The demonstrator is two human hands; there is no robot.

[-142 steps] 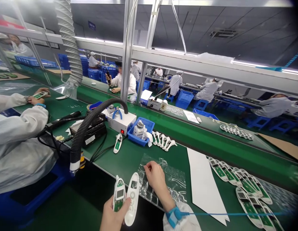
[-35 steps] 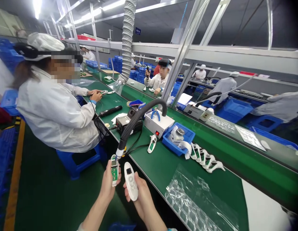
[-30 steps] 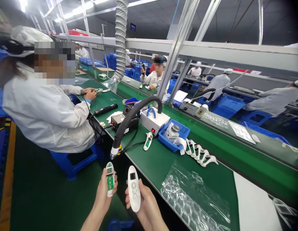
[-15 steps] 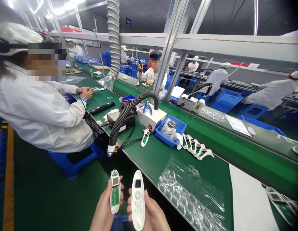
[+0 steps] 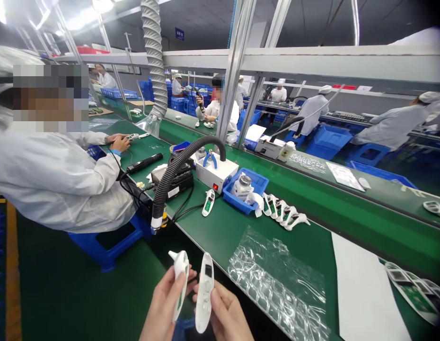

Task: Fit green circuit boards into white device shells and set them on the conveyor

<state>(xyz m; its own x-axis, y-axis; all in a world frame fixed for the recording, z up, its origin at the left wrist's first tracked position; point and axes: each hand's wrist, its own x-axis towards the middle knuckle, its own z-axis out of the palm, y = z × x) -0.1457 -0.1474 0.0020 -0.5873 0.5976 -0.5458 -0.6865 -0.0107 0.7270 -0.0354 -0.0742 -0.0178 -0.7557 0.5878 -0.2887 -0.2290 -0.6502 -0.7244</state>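
My left hand (image 5: 167,298) is closed around a white half shell with a green circuit board (image 5: 181,279), turned nearly edge-on so the board shows only as a narrow strip. A pointed white tip sticks out at its top left. My right hand (image 5: 225,308) grips a white cover (image 5: 205,296) with a dark window and round buttons, upright and slightly tilted. The two parts are side by side and apart, in front of the green bench's near edge. Some of my fingers are hidden behind the parts.
On the green bench (image 5: 220,227) lie bubble wrap (image 5: 277,289), a white sheet (image 5: 362,289), a blue tray (image 5: 246,203), a row of white shells (image 5: 284,213) and a single shell (image 5: 208,202). A black hose (image 5: 166,182) arches from a white box (image 5: 215,175). A person (image 5: 64,180) sits at left.
The part in my left hand has turned from facing me to nearly edge-on, its tip now showing. The cover in my right hand has rotated slightly. The whole view has shifted a little.
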